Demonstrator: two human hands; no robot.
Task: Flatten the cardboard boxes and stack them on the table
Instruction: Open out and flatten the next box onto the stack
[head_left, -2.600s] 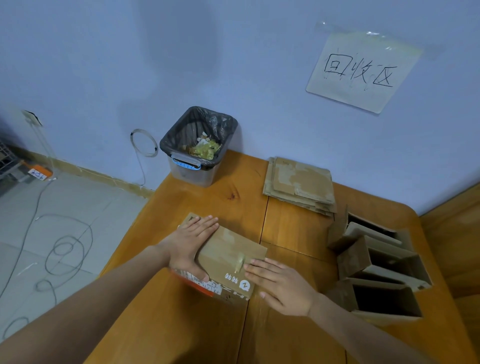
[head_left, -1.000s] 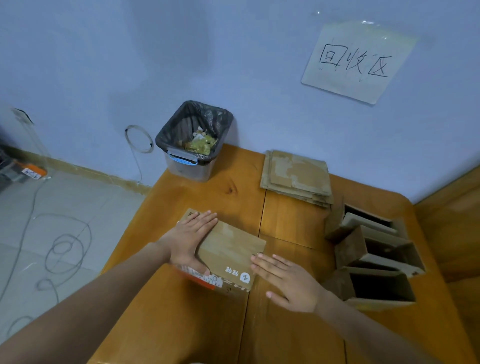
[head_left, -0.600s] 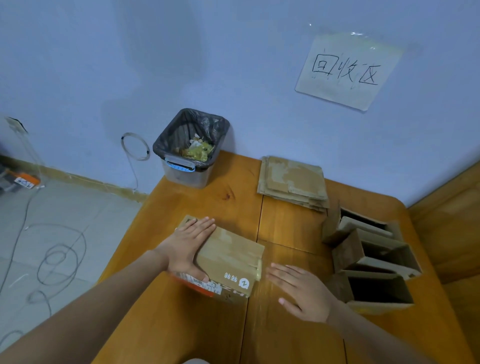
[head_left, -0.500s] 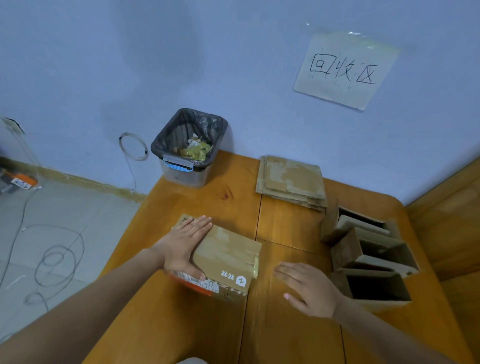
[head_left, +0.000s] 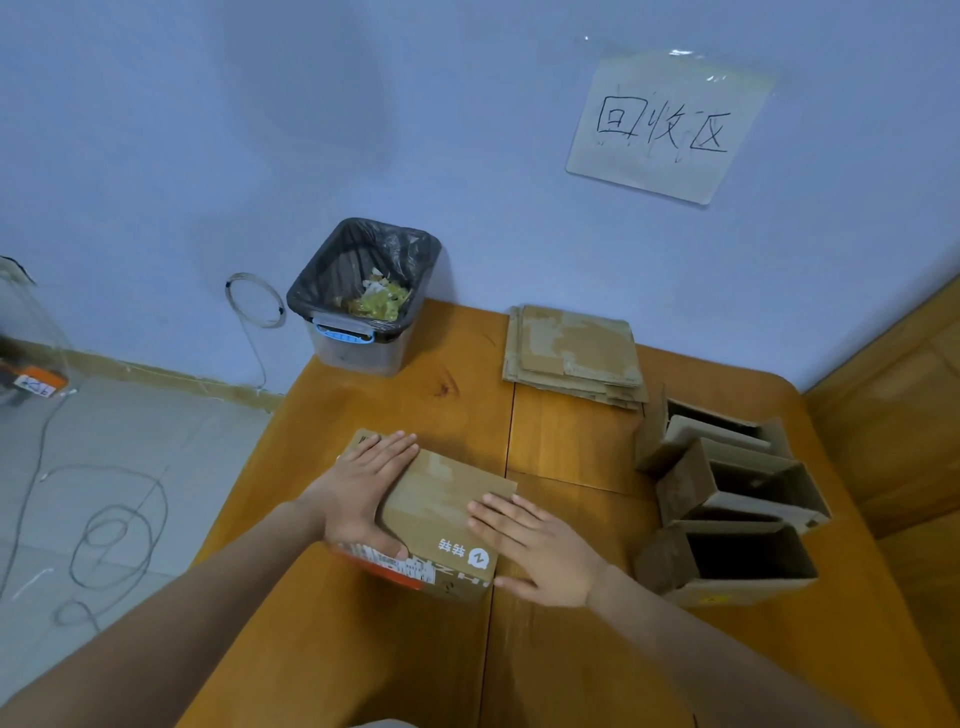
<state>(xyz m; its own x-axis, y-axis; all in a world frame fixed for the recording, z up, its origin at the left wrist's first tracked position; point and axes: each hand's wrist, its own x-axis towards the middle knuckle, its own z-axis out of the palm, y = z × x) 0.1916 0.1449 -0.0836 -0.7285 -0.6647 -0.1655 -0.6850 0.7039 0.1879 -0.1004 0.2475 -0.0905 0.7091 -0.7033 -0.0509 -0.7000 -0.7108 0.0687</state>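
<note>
- Cardboard box (head_left: 441, 512), the one being worked, lay near the front middle of the surface (head_left: 457, 384), with both hands laid flat upon it and its printed, labelled end towards the person.
- Left hand (head_left: 363, 491) pressed on the box's left part; its fingers (head_left: 397, 449) were straight and together, the thumb along the near labelled edge, holding nothing.
- Right hand (head_left: 540, 551) lay against the box's right edge, its fingers (head_left: 498, 512) straight and spread, their tips on the top panel and the heel down on the surface.
- The box looked low but not yet fully flat: its near end showed some thickness. I judged the step to be the final pressing down.
- To do it well, weight should go straight down through both palms, worked outward towards the edges so the folds crease instead of springing back.
- The left hand would best pin the box so that it cannot slide on the smooth wood.
- Farther off, the flattened stack (head_left: 574, 356) lay by the wall, the likely place for this one.
- Three open boxes (head_left: 727, 514) stood at the right, not yet flattened; a lined bin (head_left: 363, 296) sat at the far left corner.
</note>
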